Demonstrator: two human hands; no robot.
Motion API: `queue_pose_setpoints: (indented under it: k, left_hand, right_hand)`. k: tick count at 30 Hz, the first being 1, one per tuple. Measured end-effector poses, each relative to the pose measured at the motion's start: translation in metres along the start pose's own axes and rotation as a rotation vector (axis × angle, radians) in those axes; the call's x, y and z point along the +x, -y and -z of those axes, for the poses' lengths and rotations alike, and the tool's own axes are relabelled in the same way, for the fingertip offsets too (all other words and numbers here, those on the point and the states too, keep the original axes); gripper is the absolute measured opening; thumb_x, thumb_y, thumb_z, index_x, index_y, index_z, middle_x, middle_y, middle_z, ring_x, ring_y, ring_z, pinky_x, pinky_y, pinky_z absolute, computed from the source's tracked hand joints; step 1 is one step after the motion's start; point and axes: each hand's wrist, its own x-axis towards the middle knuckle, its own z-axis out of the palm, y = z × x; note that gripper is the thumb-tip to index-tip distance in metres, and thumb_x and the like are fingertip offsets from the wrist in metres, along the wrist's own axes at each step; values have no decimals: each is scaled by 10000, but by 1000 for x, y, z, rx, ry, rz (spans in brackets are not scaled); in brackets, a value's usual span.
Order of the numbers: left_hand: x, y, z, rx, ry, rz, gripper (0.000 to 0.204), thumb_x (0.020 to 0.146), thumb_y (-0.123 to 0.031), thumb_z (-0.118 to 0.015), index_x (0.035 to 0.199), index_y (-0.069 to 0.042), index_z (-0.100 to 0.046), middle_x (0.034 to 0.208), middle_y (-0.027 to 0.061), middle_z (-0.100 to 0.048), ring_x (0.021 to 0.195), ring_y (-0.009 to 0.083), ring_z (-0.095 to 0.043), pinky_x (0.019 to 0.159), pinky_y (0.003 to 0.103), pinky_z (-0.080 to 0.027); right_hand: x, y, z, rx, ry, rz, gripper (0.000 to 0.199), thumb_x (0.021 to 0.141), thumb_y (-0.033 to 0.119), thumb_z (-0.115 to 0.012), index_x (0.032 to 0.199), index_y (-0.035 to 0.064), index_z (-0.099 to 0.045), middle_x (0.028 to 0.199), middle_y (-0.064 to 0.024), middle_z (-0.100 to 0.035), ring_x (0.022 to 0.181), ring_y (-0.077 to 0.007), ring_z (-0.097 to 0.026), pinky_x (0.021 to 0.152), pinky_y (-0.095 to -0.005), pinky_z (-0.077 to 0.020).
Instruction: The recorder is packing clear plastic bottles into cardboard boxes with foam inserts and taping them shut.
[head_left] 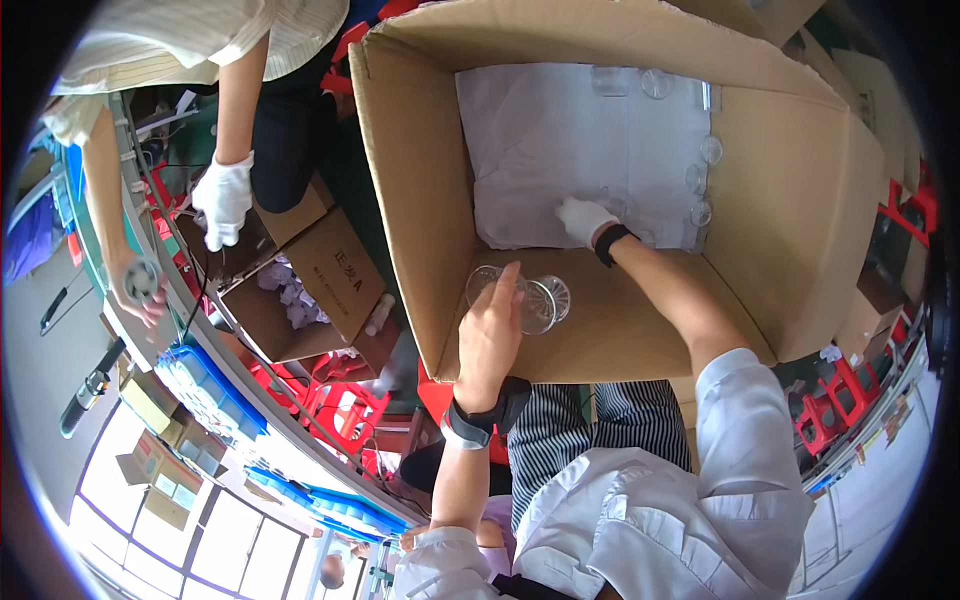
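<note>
My left hand (pixel 489 335), bare and with a dark band and a watch at the wrist, is closed around clear glass cups (pixel 546 304) above the near left side of an open cardboard box (pixel 610 350). At least two round rims show there. Inside the box, my right hand (pixel 584 222) wears a white glove and a black wristband. It reaches down to the white paper sheet (pixel 530 150) on the bottom, beside a faint clear cup (pixel 611 199). Its fingers blend into the paper, so their grip is hidden. Several clear cups (pixel 710 150) stand along the sheet's right and far edges.
At left, a co-worker's gloved hand (pixel 224 203) hangs near a smaller carton (pixel 330 275) holding crumpled pale wrapping. The co-worker's other hand (pixel 143 290) has a round clear item. Blue trays (pixel 205 385) line the curved bench. Red stools (pixel 845 395) stand at right.
</note>
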Motion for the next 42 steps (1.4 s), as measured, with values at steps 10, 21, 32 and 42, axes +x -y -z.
queue_pose_setpoints:
  k: [10, 21, 32, 42]
  left_hand:
    - [2, -12, 8, 251, 112, -135, 389, 709, 18, -489, 1084, -84, -512, 722, 101, -493, 668, 276, -552, 588, 362, -468]
    - [-50, 1, 4, 247, -113, 29, 372, 674, 45, -514, 1031, -60, -534, 732, 97, -512, 642, 274, -537, 563, 362, -447]
    - [-33, -12, 6, 216, -229, 166, 348, 718, 83, -470, 1033, -44, -542, 777, 142, -563, 655, 309, -573, 560, 361, -468]
    - [-59, 0, 16, -40, -377, -178, 460, 558, 14, -578, 1015, -14, -532, 908, 132, -547, 752, 285, -555, 614, 348, -466]
  right_hand:
    - [-102, 28, 161, 939, 130, 248, 360, 860, 329, -439, 1034, 49, -585, 801, -149, -634, 637, -206, -615, 598, -355, -492]
    - [11, -79, 2, 152, -118, -507, 327, 841, 318, -465, 875, 43, -641, 955, -171, -604, 864, -344, -582, 723, -416, -462]
    - [37, -136, 68, 734, -1395, -207, 203, 781, 201, -605, 903, 41, -629, 936, -136, -620, 905, -278, -564, 825, -342, -421]
    - [-20, -84, 74, 1779, -709, 108, 330, 870, 50, -432, 1189, -34, -415, 1104, -133, -522, 994, -210, -515, 870, -313, -419]
